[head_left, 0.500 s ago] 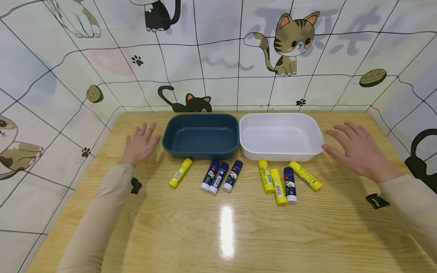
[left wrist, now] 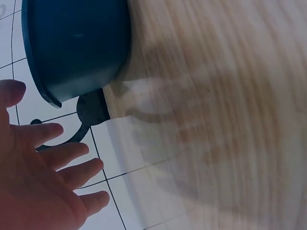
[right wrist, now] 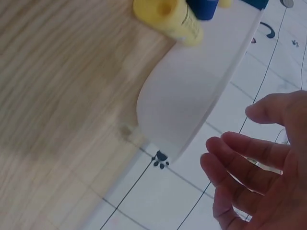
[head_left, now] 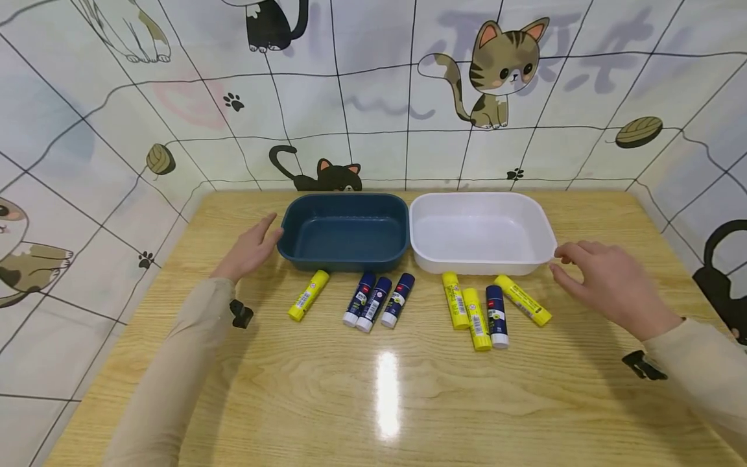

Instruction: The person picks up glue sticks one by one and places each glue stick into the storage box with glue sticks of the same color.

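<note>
A dark blue bin (head_left: 344,263) and a white bin (head_left: 481,266) stand side by side at the back of the table. My left hand (head_left: 248,250) is beside the blue bin's left end, its fingers extended; the left wrist view shows the palm (left wrist: 43,187) holding nothing. By the white bin's right end, my right hand (head_left: 613,282) hovers with loosely bent fingers and an empty grasp. In front of the blue bin lie a yellow glue stick (head_left: 308,296) and three navy glue sticks (head_left: 398,300). Several yellow glue sticks (head_left: 522,300) and a navy one (head_left: 497,316) lie before the white bin.
The wooden table (head_left: 315,395) reaches back to a wall sheet (head_left: 373,104) printed with cats and grid lines. Similar sheets rise at both sides. A bright light reflection falls on the table's middle.
Both hands have moved slightly inward toward the bins' outer ends. The left fingers are less spread, and the right fingers are more bent. Bins and glue sticks stay in place.
</note>
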### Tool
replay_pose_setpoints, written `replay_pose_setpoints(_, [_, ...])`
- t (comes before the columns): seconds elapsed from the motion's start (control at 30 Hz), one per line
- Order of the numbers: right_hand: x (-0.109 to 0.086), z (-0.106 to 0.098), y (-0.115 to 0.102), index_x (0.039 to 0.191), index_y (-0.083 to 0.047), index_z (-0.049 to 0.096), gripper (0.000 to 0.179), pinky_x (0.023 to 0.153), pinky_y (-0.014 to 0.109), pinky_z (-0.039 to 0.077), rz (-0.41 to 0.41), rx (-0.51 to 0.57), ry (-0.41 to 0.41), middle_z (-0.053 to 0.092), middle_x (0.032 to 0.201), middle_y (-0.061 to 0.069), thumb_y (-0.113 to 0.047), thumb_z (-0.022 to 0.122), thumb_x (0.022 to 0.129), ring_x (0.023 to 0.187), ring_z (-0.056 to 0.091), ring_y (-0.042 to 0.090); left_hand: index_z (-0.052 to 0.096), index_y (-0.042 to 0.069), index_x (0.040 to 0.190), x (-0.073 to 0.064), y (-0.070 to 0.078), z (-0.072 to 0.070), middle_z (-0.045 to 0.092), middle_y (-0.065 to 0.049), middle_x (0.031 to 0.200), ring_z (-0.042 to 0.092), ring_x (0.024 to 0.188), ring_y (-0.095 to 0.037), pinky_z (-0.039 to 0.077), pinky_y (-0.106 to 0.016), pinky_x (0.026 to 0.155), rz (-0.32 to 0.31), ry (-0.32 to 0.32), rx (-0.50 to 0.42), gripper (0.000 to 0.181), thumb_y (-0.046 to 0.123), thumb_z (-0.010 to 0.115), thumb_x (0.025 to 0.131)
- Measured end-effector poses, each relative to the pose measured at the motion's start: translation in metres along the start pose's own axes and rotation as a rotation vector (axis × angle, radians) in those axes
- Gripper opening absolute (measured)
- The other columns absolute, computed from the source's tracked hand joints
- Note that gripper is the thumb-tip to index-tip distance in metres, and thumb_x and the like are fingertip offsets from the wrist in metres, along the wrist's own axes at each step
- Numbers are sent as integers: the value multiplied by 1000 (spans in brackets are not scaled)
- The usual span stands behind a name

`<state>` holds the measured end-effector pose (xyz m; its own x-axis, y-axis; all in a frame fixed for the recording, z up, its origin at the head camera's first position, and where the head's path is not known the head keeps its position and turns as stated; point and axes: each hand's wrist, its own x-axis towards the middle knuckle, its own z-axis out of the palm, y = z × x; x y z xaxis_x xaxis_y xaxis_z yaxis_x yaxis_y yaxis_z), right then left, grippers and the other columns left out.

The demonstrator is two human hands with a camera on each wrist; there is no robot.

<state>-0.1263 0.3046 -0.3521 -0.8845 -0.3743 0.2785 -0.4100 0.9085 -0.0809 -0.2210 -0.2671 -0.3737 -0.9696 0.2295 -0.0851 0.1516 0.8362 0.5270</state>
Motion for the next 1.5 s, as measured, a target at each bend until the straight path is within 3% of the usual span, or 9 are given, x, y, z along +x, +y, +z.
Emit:
replay_pose_setpoints(0.13, [0,6,-8,95,-1,65,24,46,37,47,-42,21,-28,66,78,10,-15,75,79,56,57,20,16,-2,153,8,0,0,20,-27,154,21,139,-45,18,-54,112,-27,-30,1,66,41,27,105])
replay_pose_setpoints(0.33, [-1,21,-24,92,-7,64,19,39,26,31,-54,4,-127,63,75,2,-19,74,81,48,41,9,19,-1,153,16,0,0,21,-26,154,21,140,-43,19,-54,112,-57,-56,-32,66,43,28,104])
replay_pose_setpoints(0.5, [-1,35,-35,92,-5,62,24,40,25,30,-64,11,-172,61,75,2,-22,76,82,49,39,9,20,-1,152,20,0,2,21,-25,154,20,140,-43,19,-53,112,-65,-62,-52,67,45,27,104])
replay_pose_setpoints(0.67, [0,44,-42,93,-3,60,29,40,25,31,-51,14,-163,57,75,2,-25,77,82,51,41,11,18,-1,153,24,-1,5,19,-24,155,19,141,-41,18,-52,113,-66,-66,-70,65,43,26,105])
replay_pose_setpoints(1.0, [2,50,-43,95,-2,55,31,41,26,31,-83,29,-143,47,73,1,-16,78,80,53,38,13,15,1,154,29,-7,14,16,-23,156,16,142,-41,15,-51,114,-2,-12,-91,58,32,27,106])
replay_pose_setpoints(1.23, [5,43,-45,100,2,59,31,48,28,39,-9,92,-261,55,77,3,-15,77,81,59,45,15,12,-2,153,34,-7,17,13,-23,157,13,143,-38,12,-48,115,52,13,-77,54,22,26,107])
replay_pose_setpoints(1.5, [10,26,-45,97,0,58,28,51,29,42,7,158,-286,55,75,0,-14,76,82,61,47,14,14,-9,150,37,-3,11,14,-32,153,10,141,-48,9,-52,114,92,-6,12,53,13,30,104])
